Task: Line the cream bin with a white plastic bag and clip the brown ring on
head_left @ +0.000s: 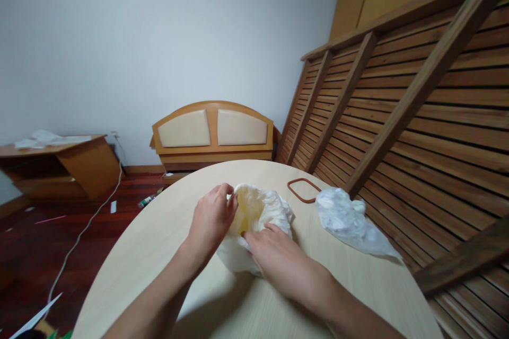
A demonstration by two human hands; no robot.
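A crumpled white plastic bag (280, 206) stands mouth up near the middle of the round table, with a yellow inner surface (251, 205) showing inside its opening. Whether a container sits under the plastic, I cannot tell. At the left side of the mouth, my left hand (214, 209) pinches the bag's edge between thumb and fingers. My right hand (274, 251) is closed on the near edge, its fingertips reaching into the opening and partly hidden by folds. Beyond the bag to the right lies a brown rounded rectangular ring (304, 201), touched by neither hand.
Another whitish translucent plastic bag (350, 220) rests at the right of the pale round table (159, 254). Leaning slatted wood (397, 116) rises close on the right. Behind stands a padded headboard (214, 151); a cable (93, 217) crosses the floor at left, near a low desk (85, 164).
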